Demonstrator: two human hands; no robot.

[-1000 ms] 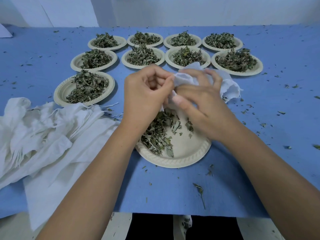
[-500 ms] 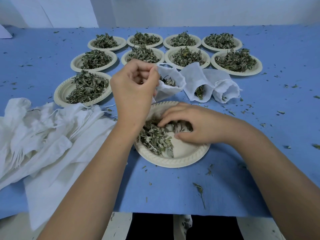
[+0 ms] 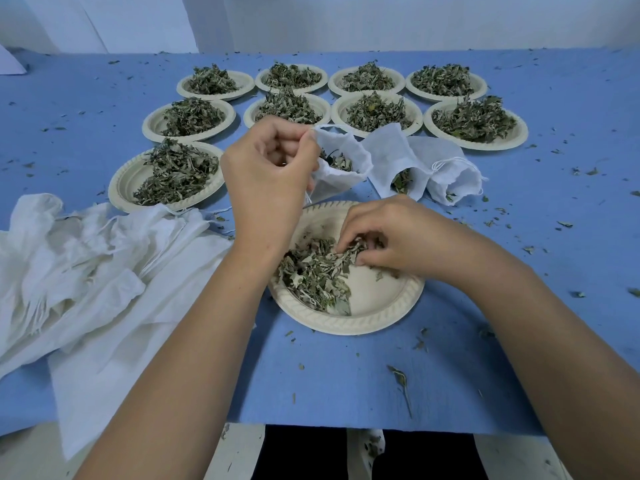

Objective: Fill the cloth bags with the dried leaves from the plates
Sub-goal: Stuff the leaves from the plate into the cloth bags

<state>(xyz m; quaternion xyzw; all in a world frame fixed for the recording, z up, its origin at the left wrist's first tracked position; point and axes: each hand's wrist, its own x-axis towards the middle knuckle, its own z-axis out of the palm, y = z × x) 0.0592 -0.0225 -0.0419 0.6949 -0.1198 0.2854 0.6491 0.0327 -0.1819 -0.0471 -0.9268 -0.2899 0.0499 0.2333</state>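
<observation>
My left hand point(image 3: 266, 174) pinches the rim of a small white cloth bag point(image 3: 341, 161) and holds it open above the near plate point(image 3: 381, 306); dried leaves show inside the bag. My right hand point(image 3: 388, 237) is down in that plate, its fingers curled around a clump of dried leaves point(image 3: 315, 271). The leaves lie mostly on the plate's left half, and the right half is bare. Two more white bags point(image 3: 391, 157) point(image 3: 450, 178) lie just behind the plate, each with some leaves inside.
Several cream plates heaped with dried leaves point(image 3: 474, 119) stand in rows on the blue table point(image 3: 346, 375), one at the left point(image 3: 166, 174). A pile of white cloth bags point(image 3: 79, 265) covers the near left. Leaf crumbs are scattered about.
My right hand left the bag's mouth and came down into the near plate, where its fingers now gather leaves. My left hand moved a little left and back, keeping the bag held open.
</observation>
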